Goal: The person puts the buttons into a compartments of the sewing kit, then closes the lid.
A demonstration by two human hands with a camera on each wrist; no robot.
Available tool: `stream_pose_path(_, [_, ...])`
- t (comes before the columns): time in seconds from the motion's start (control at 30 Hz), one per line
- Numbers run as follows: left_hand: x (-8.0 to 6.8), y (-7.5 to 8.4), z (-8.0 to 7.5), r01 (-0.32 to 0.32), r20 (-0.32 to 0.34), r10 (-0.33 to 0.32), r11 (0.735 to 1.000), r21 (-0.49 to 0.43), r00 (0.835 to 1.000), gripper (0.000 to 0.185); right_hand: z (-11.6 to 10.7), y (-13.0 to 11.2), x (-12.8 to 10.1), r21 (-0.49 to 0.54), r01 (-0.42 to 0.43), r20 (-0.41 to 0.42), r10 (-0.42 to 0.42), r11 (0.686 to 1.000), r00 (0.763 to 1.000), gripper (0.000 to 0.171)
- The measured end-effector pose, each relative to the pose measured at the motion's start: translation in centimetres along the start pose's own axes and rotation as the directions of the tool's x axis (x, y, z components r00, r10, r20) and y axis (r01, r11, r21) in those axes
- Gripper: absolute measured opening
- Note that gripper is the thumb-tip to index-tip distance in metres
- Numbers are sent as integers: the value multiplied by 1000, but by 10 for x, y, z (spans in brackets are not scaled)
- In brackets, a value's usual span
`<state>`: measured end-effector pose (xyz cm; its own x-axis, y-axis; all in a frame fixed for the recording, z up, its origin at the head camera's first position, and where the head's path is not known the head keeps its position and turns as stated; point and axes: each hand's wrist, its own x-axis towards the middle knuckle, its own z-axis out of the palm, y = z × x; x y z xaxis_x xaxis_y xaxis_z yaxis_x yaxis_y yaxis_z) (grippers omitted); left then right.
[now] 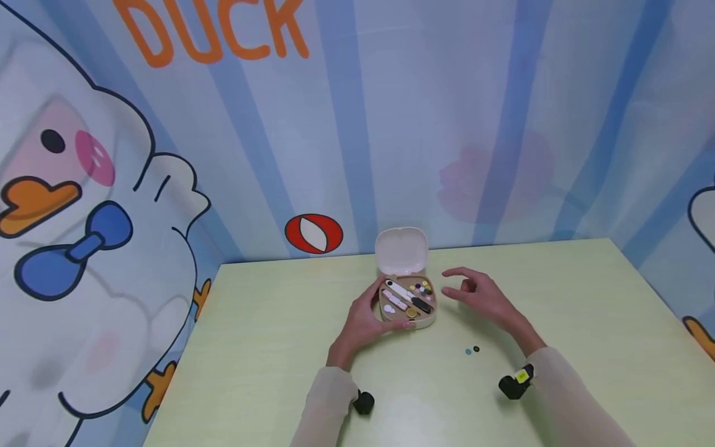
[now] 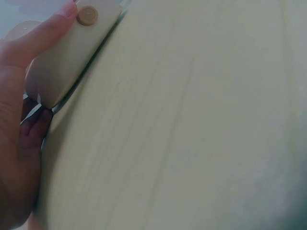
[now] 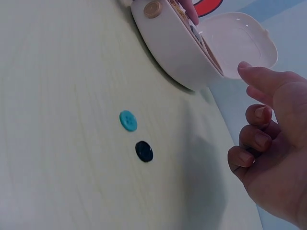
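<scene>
A small cream plastic sewing-kit case (image 1: pixel 406 304), rounded and hinged, lies open near the middle of the pale green worktop (image 1: pixel 558 298), its lid (image 1: pixel 401 249) standing up toward the far wall. Inside lie small tools and a cluster of coloured buttons (image 1: pixel 421 288). Your left hand (image 1: pixel 363 320) grips the case's near-left side, thumb pressed beside the tan snap (image 2: pixel 87 15) on its front wall. Your right hand (image 1: pixel 483 298) hovers just right of the case, its grip loosely curled and holding nothing. To work well here, keep the left hand steadying the base flat, so the tray does not tip, and bring the right fingertips down from above. A turquoise button (image 3: pixel 128 120) and a black button (image 3: pixel 144 151) lie loose on the worktop, near the case's front-right corner and close beside each other. Nothing stands between the right hand and them.
</scene>
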<state>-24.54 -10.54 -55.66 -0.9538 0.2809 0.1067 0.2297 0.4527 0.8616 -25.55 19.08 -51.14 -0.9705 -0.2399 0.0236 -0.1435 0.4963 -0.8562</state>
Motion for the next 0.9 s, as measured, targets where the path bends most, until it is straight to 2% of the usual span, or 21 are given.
stream_pose_path(0.4, [-2,3,-1,6,-2,-6,1000,-1,1000,114,-19,8,-37,-54,65,71,-61,996,996,50])
stream_pose_path(0.73, [-1,1,0,24,-4,-24,999,24,1000,116,-21,27,-66,-121,156,162,-135,980,977,38])
stream_pose_path(0.9, [0,1,0,21,-2,-21,999,33,1000,118,-21,32,-78,-120,182,195,-156,976,968,35])
